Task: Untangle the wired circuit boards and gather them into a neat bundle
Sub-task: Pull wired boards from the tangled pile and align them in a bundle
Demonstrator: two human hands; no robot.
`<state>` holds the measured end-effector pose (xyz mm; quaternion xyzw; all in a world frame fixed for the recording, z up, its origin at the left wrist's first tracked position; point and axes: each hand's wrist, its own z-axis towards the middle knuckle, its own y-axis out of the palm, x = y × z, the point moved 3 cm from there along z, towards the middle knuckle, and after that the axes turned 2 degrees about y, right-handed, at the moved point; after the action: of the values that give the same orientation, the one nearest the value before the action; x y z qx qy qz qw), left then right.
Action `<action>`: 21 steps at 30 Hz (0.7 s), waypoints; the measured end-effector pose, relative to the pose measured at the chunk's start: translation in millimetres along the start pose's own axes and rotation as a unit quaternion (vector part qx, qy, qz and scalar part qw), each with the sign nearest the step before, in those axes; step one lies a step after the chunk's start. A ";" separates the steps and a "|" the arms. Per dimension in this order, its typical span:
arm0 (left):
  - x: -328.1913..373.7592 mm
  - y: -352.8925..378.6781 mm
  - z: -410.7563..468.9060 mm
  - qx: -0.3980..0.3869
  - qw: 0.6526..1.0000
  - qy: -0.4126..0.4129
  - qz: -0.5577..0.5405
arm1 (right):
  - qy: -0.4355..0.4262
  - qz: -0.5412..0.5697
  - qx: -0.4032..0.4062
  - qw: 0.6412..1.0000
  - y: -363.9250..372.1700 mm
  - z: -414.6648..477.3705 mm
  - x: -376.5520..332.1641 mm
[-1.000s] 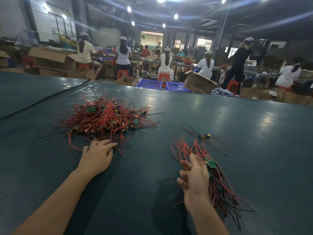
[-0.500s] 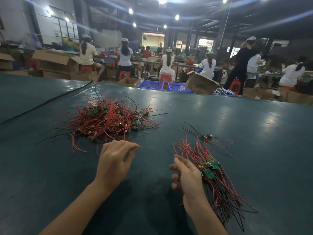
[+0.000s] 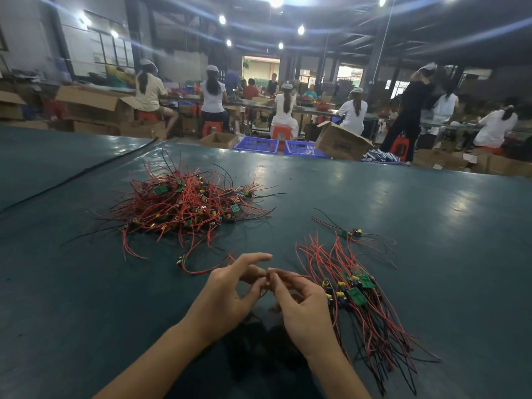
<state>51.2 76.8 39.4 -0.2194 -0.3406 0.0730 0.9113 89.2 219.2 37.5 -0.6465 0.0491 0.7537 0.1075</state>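
A tangled heap of small green circuit boards with red and black wires (image 3: 187, 208) lies at the left centre of the dark green table (image 3: 403, 214). One board (image 3: 182, 260) has come out of it, its red wire running to my hands. My left hand (image 3: 230, 292) and my right hand (image 3: 299, 303) meet in front of me, both pinching that red wire at the fingertips. Just right of my right hand lies the sorted bundle of boards (image 3: 357, 292), wires fanned toward me. A single board (image 3: 349, 233) lies apart behind it.
A black cable (image 3: 77, 177) crosses the table's far left. Beyond the far edge stand blue crates (image 3: 257, 145), cardboard boxes (image 3: 341, 141) and several seated workers at benches.
My left hand left the heap and drew one board's red wire toward the middle. My right hand let go of the bundle and came left to meet it on the wire.
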 end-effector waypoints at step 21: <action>-4.7 7.7 -0.8 -0.006 0.983 0.028 0.180 | 0.010 0.238 0.108 0.965 -20.8 8.5 -2.2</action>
<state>48.3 82.0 32.6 -0.2843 -0.2700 0.2277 0.8913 86.1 241.0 42.4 -0.6084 0.2835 0.7413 -0.0065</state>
